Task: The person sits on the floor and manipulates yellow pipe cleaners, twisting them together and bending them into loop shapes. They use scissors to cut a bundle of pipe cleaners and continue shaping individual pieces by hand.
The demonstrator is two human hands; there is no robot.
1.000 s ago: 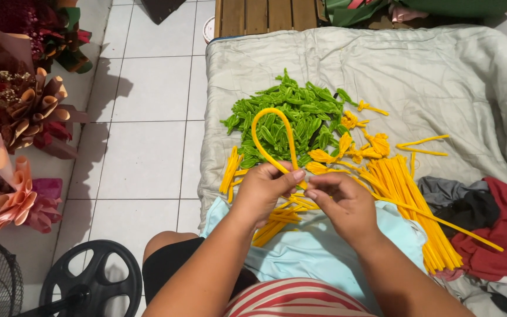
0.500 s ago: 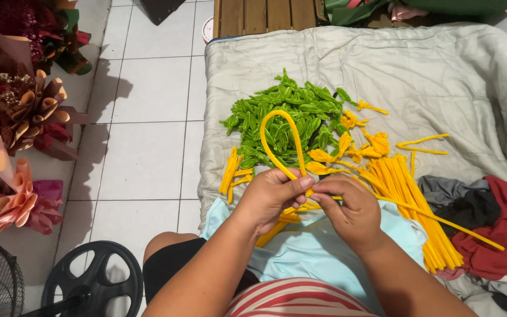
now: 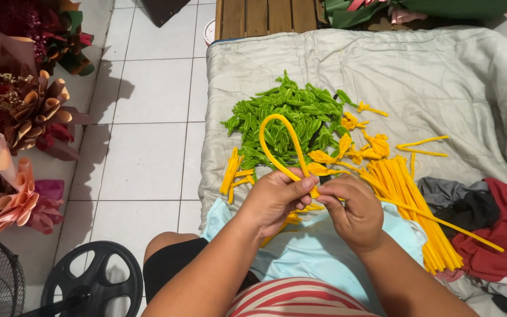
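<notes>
While I sit at the near edge of the grey quilt [image 3: 441, 64], my left hand [image 3: 274, 199] and right hand [image 3: 353, 211] meet above a pale blue cloth [image 3: 300, 258] on my lap, both pinching the base of a yellow pipe-cleaner loop [image 3: 280, 138] that arches over the green pile [image 3: 291, 114] on the quilt. Straight yellow stems [image 3: 409, 205] lie right of the loop, dark and red clothes [image 3: 488, 226] beyond them. Left of the quilt runs white tiled floor [image 3: 148, 152], bounded by paper bouquets [image 3: 27, 117] and a fan base [image 3: 92, 285].
</notes>
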